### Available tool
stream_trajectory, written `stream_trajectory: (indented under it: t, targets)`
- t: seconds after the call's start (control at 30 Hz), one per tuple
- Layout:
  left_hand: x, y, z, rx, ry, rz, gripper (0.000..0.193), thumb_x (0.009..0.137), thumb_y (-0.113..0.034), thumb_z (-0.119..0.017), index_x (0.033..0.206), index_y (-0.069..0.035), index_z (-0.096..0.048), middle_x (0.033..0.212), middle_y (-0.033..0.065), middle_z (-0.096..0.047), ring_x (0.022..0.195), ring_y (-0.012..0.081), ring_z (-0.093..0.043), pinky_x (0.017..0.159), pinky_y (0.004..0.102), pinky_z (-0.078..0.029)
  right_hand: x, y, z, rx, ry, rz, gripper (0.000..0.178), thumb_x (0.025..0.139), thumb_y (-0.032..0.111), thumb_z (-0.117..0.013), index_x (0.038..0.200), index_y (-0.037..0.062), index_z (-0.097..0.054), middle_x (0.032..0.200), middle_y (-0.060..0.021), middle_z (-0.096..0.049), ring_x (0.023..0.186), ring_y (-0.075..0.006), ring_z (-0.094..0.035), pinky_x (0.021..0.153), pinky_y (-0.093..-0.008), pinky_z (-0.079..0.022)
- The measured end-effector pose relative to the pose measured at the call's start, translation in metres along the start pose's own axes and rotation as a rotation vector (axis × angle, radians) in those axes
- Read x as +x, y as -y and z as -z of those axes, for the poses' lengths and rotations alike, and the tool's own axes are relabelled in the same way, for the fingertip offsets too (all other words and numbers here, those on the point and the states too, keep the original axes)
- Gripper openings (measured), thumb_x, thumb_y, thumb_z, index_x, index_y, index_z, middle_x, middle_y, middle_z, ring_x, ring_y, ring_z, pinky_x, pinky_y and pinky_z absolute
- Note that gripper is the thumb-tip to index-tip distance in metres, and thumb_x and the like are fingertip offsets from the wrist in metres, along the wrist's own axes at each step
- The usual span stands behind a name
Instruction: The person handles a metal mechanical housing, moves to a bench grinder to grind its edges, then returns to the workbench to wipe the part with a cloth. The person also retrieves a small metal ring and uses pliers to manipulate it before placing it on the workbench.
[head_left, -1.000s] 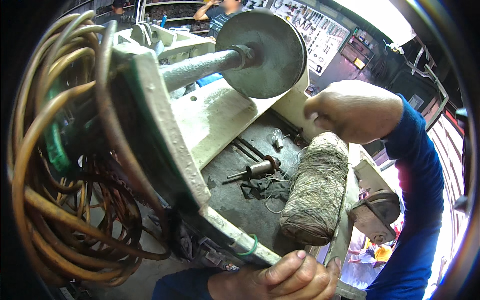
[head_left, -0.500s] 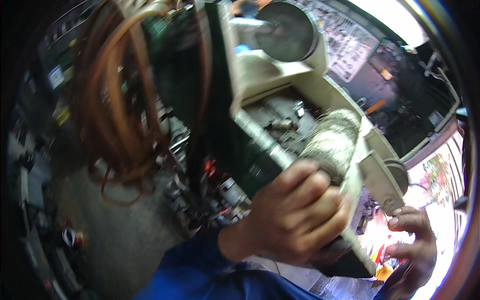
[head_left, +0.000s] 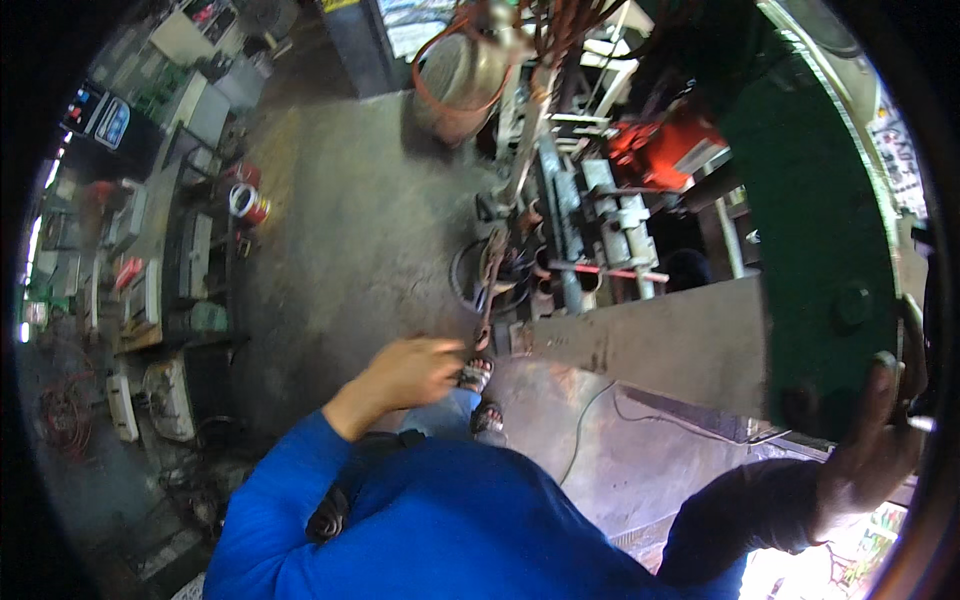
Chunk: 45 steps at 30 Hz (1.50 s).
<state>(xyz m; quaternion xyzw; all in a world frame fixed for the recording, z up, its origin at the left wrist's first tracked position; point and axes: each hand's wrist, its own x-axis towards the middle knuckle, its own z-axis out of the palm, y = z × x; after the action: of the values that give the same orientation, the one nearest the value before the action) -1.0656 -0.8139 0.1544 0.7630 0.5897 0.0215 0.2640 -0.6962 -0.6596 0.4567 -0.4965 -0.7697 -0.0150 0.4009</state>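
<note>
My left hand [head_left: 405, 375] is over the floor in front of my body, away from the machine. Its fingers are loosely curled, and I see nothing in them. On the right stands the machine's dark green metal side [head_left: 815, 240], carried on a wide grey metal support [head_left: 660, 340]. My right hand [head_left: 880, 440] is at the near edge of that green side, fingers apart and pointing up, seemingly resting against it. A round bolt head [head_left: 852, 307] shows on the panel close to those fingers. The top of the machine is mostly out of view.
Metal bars and clamps [head_left: 620, 225] crowd the floor beside the support, near a red machine part [head_left: 670, 145]. A gas cylinder [head_left: 455, 85] with orange hose stands beyond. A paint tin [head_left: 248, 203] and a workbench [head_left: 150, 270] are left. A cable [head_left: 585, 430] trails across the floor.
My view has swung down and left, off the machine's tray and pale roll. My left hand has let go beside the roll and moved left. My right hand remains by the machine.
</note>
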Motion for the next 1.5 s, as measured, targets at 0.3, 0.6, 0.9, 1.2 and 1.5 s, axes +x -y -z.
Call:
stream_trajectory:
  t: [0.3, 0.6, 0.9, 1.2, 1.5]
  targets:
    - [-0.218, 0.121, -0.017, -0.142, -0.231, 0.969, 0.055, 0.086, -0.021, -0.081, 0.134, -0.001, -0.065, 0.130, 0.0218, -0.067, 0.124, 0.0395, -0.064, 0.104, 0.0463, -0.052, -0.002, 0.020, -0.013, -0.303, -0.243, -0.176, 0.053, 0.105, 0.044, -0.065, 0.136, 0.0018, -0.070, 0.132, -0.0165, -0.072, 0.119, -0.0227, -0.067, 0.106, -0.0340, -0.049]
    - [-0.209, 0.270, 0.058, -0.221, -0.235, 0.610, 0.057, 0.085, -0.022, -0.083, 0.135, -0.003, -0.064, 0.132, 0.0209, -0.066, 0.122, 0.0413, -0.064, 0.103, 0.0465, -0.052, 0.008, -0.044, 0.012, -0.354, -0.510, -0.706, 0.067, 0.108, 0.060, -0.048, 0.145, 0.0057, -0.062, 0.143, -0.0183, -0.066, 0.123, -0.0240, -0.067, 0.105, -0.0290, -0.050]
    - [-0.067, 0.370, 0.166, -0.423, -0.355, 0.217, 0.049, 0.081, -0.022, -0.083, 0.121, 0.002, -0.070, 0.116, 0.0221, -0.072, 0.109, 0.0376, -0.071, 0.094, 0.0440, -0.056, -0.026, -0.063, -0.008, -0.341, -0.820, -0.593, 0.039, 0.107, 0.028, -0.059, 0.112, -0.0068, -0.075, 0.102, -0.0119, -0.076, 0.090, -0.0196, -0.065, 0.082, -0.0348, -0.051]
    - [0.142, 0.429, 0.292, -0.622, -0.371, -0.115, 0.041, 0.078, -0.014, -0.085, 0.113, 0.004, -0.072, 0.105, 0.0176, -0.075, 0.097, 0.0301, -0.073, 0.088, 0.0390, -0.058, -0.043, -0.041, -0.022, -0.534, -1.112, -0.558, 0.035, 0.104, 0.024, -0.057, 0.095, -0.0078, -0.069, 0.079, -0.0080, -0.066, 0.075, -0.0193, -0.058, 0.075, -0.0352, -0.048]
    - [0.381, 0.336, 0.511, -0.408, -0.627, -0.784, 0.037, 0.085, -0.020, -0.075, 0.114, 0.002, -0.071, 0.117, 0.0168, -0.071, 0.109, 0.0288, -0.068, 0.097, 0.0397, -0.053, -0.090, -0.018, 0.008, -1.419, -0.432, -0.834, 0.038, 0.108, 0.020, -0.051, 0.130, -0.0053, -0.068, 0.132, -0.0183, -0.070, 0.123, -0.0298, -0.066, 0.109, -0.0357, -0.048]
